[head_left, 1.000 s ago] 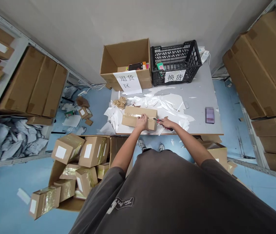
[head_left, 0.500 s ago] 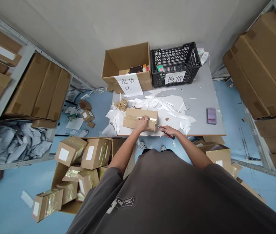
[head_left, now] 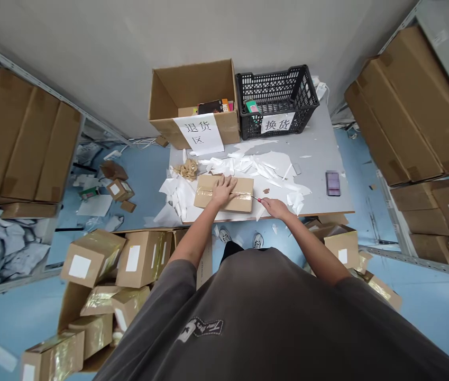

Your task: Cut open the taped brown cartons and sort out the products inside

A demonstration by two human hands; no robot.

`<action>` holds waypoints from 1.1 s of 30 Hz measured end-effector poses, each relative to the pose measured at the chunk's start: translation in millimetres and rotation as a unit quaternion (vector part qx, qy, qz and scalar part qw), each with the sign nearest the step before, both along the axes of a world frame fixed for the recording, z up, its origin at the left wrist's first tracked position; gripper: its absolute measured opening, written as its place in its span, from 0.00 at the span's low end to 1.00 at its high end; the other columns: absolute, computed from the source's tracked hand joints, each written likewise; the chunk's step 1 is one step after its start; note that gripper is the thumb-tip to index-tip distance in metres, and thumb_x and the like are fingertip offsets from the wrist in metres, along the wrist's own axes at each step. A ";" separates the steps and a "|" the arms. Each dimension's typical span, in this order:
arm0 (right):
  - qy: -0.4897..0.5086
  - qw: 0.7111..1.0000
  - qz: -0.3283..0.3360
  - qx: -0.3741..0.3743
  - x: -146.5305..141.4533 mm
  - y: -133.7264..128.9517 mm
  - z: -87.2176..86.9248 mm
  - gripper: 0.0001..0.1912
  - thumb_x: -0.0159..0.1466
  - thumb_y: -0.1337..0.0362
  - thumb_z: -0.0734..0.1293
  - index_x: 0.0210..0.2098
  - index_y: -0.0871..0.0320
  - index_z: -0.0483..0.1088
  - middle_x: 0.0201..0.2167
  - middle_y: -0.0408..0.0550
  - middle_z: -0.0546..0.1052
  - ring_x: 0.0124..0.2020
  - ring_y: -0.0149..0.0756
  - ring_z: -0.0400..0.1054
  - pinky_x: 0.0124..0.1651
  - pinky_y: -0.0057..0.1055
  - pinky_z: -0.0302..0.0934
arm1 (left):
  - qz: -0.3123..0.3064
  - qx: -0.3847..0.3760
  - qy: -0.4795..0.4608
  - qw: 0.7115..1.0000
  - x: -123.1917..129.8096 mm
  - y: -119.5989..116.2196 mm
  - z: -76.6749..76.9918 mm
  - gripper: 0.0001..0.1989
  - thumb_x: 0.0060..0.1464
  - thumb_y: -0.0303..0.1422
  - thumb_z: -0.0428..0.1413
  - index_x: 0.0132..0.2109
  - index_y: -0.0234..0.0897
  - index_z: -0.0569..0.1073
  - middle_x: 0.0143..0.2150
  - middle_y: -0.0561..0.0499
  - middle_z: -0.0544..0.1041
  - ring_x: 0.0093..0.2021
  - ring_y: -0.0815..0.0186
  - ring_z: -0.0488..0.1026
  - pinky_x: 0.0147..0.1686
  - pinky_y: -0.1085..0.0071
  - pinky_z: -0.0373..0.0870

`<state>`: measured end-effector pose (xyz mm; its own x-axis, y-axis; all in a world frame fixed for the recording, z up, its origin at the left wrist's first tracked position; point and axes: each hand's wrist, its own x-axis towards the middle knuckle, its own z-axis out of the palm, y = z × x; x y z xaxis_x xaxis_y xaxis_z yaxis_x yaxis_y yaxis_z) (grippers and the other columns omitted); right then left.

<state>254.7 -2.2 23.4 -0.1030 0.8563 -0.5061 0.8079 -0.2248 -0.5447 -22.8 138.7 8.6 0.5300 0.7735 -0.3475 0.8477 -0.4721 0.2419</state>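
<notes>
A taped brown box (head_left: 204,193) lies near the front edge of the grey table (head_left: 315,153), on scraps of white paper. My left hand (head_left: 225,191) rests flat on its top with the fingers spread. My right hand (head_left: 274,207) is closed round the handle of a red tool (head_left: 260,200). The tool's thin metal tip points left and reaches the right end of the box, by the tape. Crumpled brown paper (head_left: 188,169) sits behind the box to the left.
At the table's back stand an open carton (head_left: 192,87) and a black crate (head_left: 277,87), both with paper signs. A phone (head_left: 332,183) lies at the right. Below left, a large carton (head_left: 69,304) holds several taped boxes. Shelves with cartons flank both sides.
My left hand has spread its fingers and shifted on the box. The tool in my right hand has turned, with less of its handle showing. The whole view has shifted slightly.
</notes>
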 end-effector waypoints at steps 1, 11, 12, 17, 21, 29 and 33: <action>-0.011 1.000 0.013 0.010 -2.4 1.6 0.5 0.21 0.82 0.49 0.56 0.53 0.51 0.76 0.50 0.53 0.83 0.53 0.48 0.76 0.50 0.31 0.63 | 0.000 0.005 -0.007 1.000 -0.1 -1.9 -1.9 0.47 0.64 0.58 0.60 0.82 0.48 0.57 0.85 0.42 0.50 0.85 0.42 0.36 0.79 0.43 0.39; -0.117 0.992 0.016 0.042 -25.2 13.4 -6.4 0.21 0.80 0.49 0.60 0.66 0.50 0.69 0.62 0.57 0.75 0.56 0.48 0.74 0.55 0.35 0.65 | 0.016 0.021 -0.092 0.995 2.0 -18.3 -21.7 0.42 0.69 0.54 0.56 0.80 0.37 0.60 0.83 0.33 0.55 0.85 0.43 0.39 0.80 0.39 0.38; -0.130 0.990 0.023 0.043 -21.9 12.1 -6.9 0.22 0.80 0.49 0.60 0.67 0.50 0.69 0.62 0.58 0.76 0.56 0.50 0.74 0.55 0.36 0.65 | 0.017 0.018 -0.097 0.995 1.6 -19.6 -21.9 0.41 0.70 0.53 0.55 0.80 0.37 0.60 0.82 0.33 0.56 0.85 0.43 0.39 0.80 0.39 0.38; -0.176 0.983 -0.032 0.048 7.4 13.6 -7.7 0.22 0.81 0.50 0.58 0.67 0.52 0.68 0.57 0.61 0.78 0.53 0.52 0.76 0.53 0.38 0.66 | 0.026 0.006 -0.109 0.994 -0.7 -23.0 -17.1 0.43 0.67 0.54 0.59 0.80 0.40 0.61 0.81 0.35 0.59 0.85 0.42 0.41 0.80 0.39 0.42; -0.141 0.985 -0.083 0.047 14.7 16.7 -13.9 0.19 0.80 0.50 0.58 0.61 0.52 0.68 0.53 0.57 0.80 0.52 0.52 0.77 0.52 0.39 0.67 | 0.033 0.001 -0.112 0.993 -1.0 -26.9 -11.7 0.49 0.61 0.57 0.64 0.80 0.44 0.61 0.81 0.36 0.60 0.84 0.41 0.43 0.78 0.37 0.45; 0.066 0.956 -0.285 -0.022 -69.1 -23.1 -38.5 0.29 0.68 0.39 0.69 0.57 0.50 0.61 0.45 0.48 0.81 0.48 0.46 0.78 0.50 0.36 0.71 | 0.019 0.025 -0.096 0.995 -18.3 -16.7 1.5 0.39 0.68 0.56 0.53 0.79 0.45 0.64 0.83 0.45 0.57 0.83 0.45 0.48 0.79 0.47 0.44; 0.049 0.943 -0.329 -0.022 -92.8 -7.9 -45.2 0.31 0.64 0.39 0.71 0.56 0.49 0.60 0.48 0.50 0.81 0.52 0.46 0.78 0.47 0.33 0.72 | 0.056 -0.009 -0.042 0.997 -64.3 12.4 14.6 0.40 0.67 0.56 0.53 0.80 0.47 0.63 0.82 0.46 0.60 0.81 0.43 0.51 0.78 0.45 0.43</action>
